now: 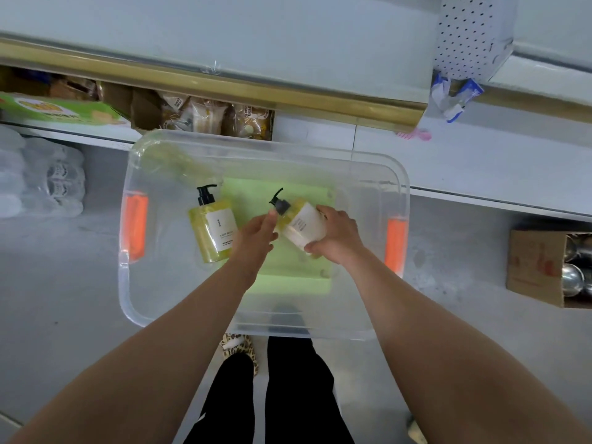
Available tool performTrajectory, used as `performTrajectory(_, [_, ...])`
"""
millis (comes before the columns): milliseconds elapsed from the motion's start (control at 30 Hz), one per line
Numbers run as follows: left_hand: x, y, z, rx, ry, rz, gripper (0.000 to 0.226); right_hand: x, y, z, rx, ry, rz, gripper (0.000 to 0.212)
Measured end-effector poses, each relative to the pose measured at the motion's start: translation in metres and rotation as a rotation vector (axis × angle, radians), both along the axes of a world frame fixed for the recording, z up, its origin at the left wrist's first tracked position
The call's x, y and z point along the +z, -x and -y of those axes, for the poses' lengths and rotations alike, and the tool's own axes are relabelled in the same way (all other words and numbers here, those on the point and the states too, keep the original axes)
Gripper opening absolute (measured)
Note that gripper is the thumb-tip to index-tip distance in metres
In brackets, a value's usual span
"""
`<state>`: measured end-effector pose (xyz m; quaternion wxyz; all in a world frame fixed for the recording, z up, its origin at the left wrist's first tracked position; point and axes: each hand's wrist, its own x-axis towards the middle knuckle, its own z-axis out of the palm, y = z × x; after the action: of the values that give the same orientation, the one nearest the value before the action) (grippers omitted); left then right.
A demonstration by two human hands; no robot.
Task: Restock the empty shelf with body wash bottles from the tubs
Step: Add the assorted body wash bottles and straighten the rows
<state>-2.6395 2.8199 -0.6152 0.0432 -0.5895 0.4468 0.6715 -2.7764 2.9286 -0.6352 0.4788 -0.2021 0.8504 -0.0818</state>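
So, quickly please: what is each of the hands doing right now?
Left hand: fingers at the pump neck of the held bottle; a firm grip cannot be told.
Right hand: closed around that bottle's body, over the tub.

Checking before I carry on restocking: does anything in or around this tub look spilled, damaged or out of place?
No spill or damage shows. One body wash bottle lies flat in the clear tub; the right hand holds another. Only oddity: a pink comb lying loose on the shelf beyond.

Cardboard box (535,267) of metal bowls (573,278) right; snack packets (205,115) upper shelf; pink comb (415,135).
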Motion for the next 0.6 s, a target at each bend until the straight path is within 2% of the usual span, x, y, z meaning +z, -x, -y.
performTrajectory(67, [0.003, -0.012, 0.007, 0.019, 0.346, 0.119, 0.036, -0.002, -0.005, 0.002, -0.020, -0.033, 0.008, 0.098])
performTrajectory(133, [0.000, -0.026, 0.013, 0.023, 0.591, 0.291, 0.050, -0.005, -0.011, 0.004, -0.042, -0.049, 0.005, 0.098])
performTrajectory(167, [-0.004, -0.033, 0.016, -0.003, 0.651, 0.394, 0.061, -0.007, -0.014, 0.004, -0.077, -0.045, 0.014, 0.099])
performTrajectory(233, [-0.011, -0.042, 0.020, -0.048, 0.601, 0.560, 0.083, -0.011, -0.022, 0.002, -0.157, -0.018, 0.060, 0.101])
performTrajectory(333, [-0.026, -0.045, 0.023, -0.006, 0.348, 0.591, 0.102, -0.015, -0.028, -0.004, -0.216, 0.025, 0.103, 0.106])
performTrajectory(500, [-0.042, -0.047, 0.033, 0.065, 0.164, 0.528, 0.098, -0.020, -0.034, -0.009, -0.189, 0.041, 0.083, 0.107])
performTrajectory(600, [-0.039, -0.046, 0.043, 0.093, 0.092, 0.492, 0.089, -0.016, -0.035, -0.008, -0.252, 0.040, 0.131, 0.097])
